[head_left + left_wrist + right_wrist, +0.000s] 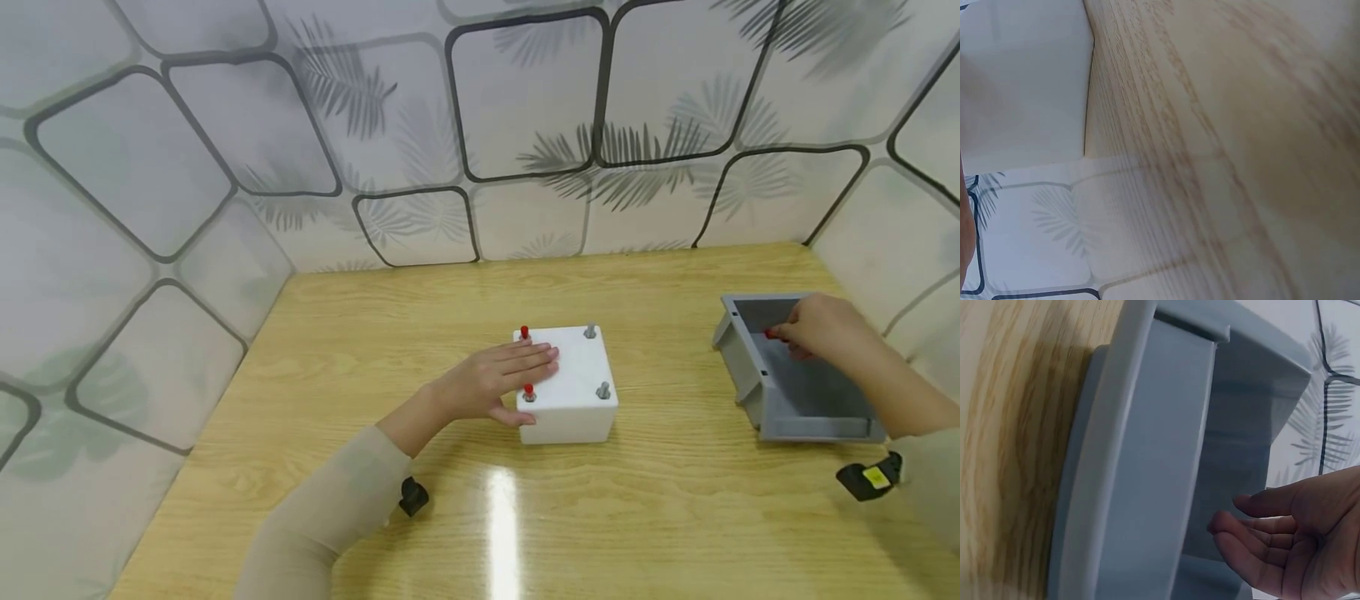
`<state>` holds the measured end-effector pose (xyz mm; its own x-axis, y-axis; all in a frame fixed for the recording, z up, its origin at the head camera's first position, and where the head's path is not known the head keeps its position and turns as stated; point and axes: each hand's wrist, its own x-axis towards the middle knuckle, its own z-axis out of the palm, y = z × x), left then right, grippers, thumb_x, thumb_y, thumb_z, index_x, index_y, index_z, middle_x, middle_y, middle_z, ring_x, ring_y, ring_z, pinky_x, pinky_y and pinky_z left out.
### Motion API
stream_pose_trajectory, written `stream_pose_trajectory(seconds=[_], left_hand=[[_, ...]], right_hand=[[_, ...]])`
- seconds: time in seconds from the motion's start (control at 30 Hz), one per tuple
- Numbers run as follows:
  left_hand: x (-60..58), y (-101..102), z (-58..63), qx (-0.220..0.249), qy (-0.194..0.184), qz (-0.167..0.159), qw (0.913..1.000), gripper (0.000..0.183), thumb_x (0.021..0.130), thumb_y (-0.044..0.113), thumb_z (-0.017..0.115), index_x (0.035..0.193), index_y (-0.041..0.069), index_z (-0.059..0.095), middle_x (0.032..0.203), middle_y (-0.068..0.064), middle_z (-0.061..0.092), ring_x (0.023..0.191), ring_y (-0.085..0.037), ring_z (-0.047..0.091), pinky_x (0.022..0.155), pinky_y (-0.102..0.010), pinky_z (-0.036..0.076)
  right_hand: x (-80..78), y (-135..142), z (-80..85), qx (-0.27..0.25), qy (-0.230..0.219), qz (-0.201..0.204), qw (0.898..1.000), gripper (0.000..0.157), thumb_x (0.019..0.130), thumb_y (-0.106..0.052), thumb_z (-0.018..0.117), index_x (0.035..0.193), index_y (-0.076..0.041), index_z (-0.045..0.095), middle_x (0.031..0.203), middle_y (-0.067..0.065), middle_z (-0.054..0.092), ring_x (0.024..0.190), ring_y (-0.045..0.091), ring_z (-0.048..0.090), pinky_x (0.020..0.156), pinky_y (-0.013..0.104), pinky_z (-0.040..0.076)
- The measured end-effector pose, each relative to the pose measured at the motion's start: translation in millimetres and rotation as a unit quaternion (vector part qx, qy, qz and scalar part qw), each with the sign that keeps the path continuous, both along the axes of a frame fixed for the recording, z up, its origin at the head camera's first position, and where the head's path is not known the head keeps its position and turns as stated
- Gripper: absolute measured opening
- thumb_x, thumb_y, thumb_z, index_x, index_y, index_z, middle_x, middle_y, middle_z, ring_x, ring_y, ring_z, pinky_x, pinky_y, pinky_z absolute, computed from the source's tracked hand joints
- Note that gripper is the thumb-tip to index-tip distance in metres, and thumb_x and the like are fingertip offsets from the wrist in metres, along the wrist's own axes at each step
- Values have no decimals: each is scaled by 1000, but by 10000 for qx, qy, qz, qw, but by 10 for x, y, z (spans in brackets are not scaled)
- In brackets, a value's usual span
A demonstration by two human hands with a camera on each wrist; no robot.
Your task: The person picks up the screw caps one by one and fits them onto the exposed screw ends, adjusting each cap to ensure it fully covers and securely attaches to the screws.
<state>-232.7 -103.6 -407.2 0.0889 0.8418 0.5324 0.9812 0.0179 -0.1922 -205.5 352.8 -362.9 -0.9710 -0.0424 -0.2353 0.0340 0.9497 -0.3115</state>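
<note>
At gray bin (821, 400), right hand (823, 328) pinches red piece (770, 333); head view only.

Looks like a walled-in work nook to me, though I can't tell if it's in a home, office or lab. The wood-grain desk (405, 333) has leaf-print walls (525, 100) along its far, left and right edges, and the grey plastic bin (817, 429) by the right edge plus the white block (573, 362) with red-capped pins say workstation.
</note>
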Motion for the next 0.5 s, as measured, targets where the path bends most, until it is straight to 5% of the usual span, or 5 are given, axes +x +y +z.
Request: stream_pose_trajectory(seconds=[0.5], left_hand=[[-6,7,27,55,104,-18,9999,69,79,47,71,121,-7,59,128,-21,58,121,-30,55,109,-35,38]], right_hand=[[-72,23,-106,495,617,144,9968,41,85,-18,60,47,-6,52,46,2,47,46,20,47,46,33,40]])
